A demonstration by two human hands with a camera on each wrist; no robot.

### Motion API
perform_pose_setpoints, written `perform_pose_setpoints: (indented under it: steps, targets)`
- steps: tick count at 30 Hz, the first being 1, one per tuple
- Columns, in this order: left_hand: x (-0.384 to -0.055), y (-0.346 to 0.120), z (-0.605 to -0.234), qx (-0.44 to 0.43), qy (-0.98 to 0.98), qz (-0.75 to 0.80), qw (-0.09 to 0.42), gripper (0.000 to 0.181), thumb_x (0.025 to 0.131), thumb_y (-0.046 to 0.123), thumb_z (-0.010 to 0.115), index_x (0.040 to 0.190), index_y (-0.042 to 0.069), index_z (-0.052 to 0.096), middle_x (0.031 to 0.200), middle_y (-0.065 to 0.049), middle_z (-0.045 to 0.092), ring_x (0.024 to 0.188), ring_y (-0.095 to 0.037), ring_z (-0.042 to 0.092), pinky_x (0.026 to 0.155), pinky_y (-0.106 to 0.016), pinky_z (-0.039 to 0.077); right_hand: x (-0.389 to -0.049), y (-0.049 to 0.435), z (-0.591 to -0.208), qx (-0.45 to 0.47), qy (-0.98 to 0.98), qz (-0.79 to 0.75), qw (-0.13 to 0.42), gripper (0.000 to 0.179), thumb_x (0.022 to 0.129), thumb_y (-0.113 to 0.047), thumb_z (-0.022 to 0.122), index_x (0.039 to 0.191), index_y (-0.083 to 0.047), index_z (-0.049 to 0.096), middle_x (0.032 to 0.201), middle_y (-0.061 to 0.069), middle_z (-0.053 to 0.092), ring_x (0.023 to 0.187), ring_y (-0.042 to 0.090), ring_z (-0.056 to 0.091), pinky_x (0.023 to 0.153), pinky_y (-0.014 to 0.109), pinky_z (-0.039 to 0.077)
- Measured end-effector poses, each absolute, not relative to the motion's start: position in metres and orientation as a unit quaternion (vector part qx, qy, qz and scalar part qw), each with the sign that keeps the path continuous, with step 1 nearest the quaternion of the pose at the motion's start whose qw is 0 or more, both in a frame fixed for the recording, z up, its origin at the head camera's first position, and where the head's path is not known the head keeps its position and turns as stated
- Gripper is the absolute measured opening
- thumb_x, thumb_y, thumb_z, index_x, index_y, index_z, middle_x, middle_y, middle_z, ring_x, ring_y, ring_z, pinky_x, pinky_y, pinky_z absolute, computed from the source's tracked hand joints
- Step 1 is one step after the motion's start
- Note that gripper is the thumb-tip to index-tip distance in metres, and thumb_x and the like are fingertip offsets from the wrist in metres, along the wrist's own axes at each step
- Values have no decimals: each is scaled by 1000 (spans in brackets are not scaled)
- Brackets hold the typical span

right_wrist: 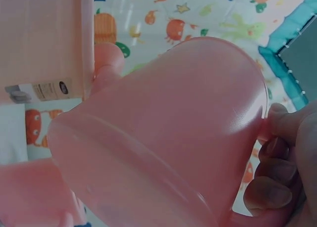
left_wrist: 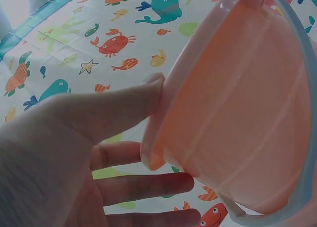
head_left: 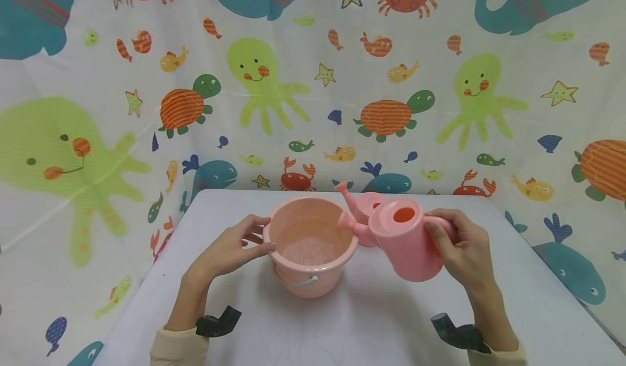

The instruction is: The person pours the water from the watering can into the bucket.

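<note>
A light pink bucket (head_left: pixel 313 281) stands upright on the white table, its pale handle hanging down at the front. The left hand (head_left: pixel 235 248) touches its left rim; the thumb (left_wrist: pixel 148 91) rests on the rim and the other fingers extend fairly straight beside the wall. The right hand (head_left: pixel 462 246) grips the handle of a pink watering can (head_left: pixel 408 246). This can is raised and tilted left, its spout reaching over the bucket's right rim. In the right wrist view, curled fingers (right_wrist: pixel 272 187) wrap the handle. No water stream is discernible.
A second pink watering can (head_left: pixel 368 205) stands behind the held one, partly hidden, with its spout pointing up left. The white table (head_left: pixel 391 328) ends at a curtain (head_left: pixel 303 99) printed with sea animals, which hangs behind and at both sides.
</note>
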State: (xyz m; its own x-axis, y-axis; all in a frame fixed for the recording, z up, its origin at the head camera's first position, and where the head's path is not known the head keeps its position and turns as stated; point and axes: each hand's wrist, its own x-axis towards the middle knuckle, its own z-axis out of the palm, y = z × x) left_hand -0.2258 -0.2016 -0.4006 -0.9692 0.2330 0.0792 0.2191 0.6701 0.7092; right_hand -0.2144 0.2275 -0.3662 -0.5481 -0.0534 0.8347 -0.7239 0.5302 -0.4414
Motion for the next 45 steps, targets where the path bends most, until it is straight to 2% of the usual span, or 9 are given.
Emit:
perform_pose_setpoints:
  steps: [13,22,33,45]
  targets:
    - [-226,-202,-402,119,912,392,9,68,85,58,69,139,21,50,131,-3,66,119,-25,63,98,-57,52,-214,226,-365,255,-775,417,401,35,76,16,72,109,7,68,93,18,70,82,-7,62,80,5,50]
    - [-225,-206,-405,124,911,392,10,68,85,58,70,139,23,50,129,-2,66,117,-23,62,94,-52,55,-209,219,-362,250,-782,406,401,34,76,14,73,109,4,69,93,17,71,81,-7,62,79,5,50]
    - [-222,-212,-403,136,908,395,12,69,85,58,70,139,21,50,131,-4,65,121,-28,62,100,-58,51,-203,214,-363,243,-781,409,404,34,76,14,73,109,5,68,94,17,70,82,-6,62,79,6,51]
    - [-222,-213,-402,135,909,395,17,63,88,51,70,139,22,49,132,-4,64,121,-27,61,100,-59,51,-203,212,-362,239,-785,405,403,33,79,13,72,111,3,68,95,17,71,83,-6,63,80,6,51]
